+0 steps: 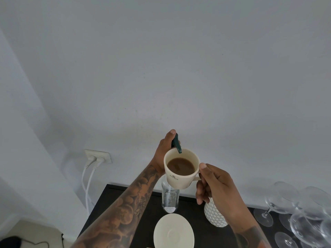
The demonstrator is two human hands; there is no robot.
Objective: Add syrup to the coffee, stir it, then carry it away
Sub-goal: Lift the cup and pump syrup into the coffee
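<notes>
Head view. One cream cup (181,169) of coffee (180,167) is held up off the dark table (193,212), above a clear bottle (169,197) with a dark green pump (176,143) on top. The right hand (215,183) grips the cup by its handle at the cup's 3 o'clock, thumb on the rim, fingers curled shut around the handle. The left hand (162,153) wraps the pump head at the cup's 11 o'clock, with one finger raised over the top; the spout hangs just over the cup's rim at 12 o'clock. Whether syrup is flowing cannot be made out.

Judged step: dosing syrup. To do it well, the cup should sit level with its rim tucked under the spout tip, so the stream lands in the coffee and not down the outer wall. The press should be slow and straight down; the bottle is tall and narrow and could tip under a sideways push. The coffee sits well below the rim, so there is room.

Count: one cup, one bottle, one saucer (173,231) at the table's 6 o'clock, and one patterned vase (214,214), partly behind the right wrist. At 4 o'clock are wine glasses (286,199), at least four, overlapping, exact number unclear. One wall socket (97,155) at 9 o'clock holds two white plugs. No spoon is visible.
</notes>
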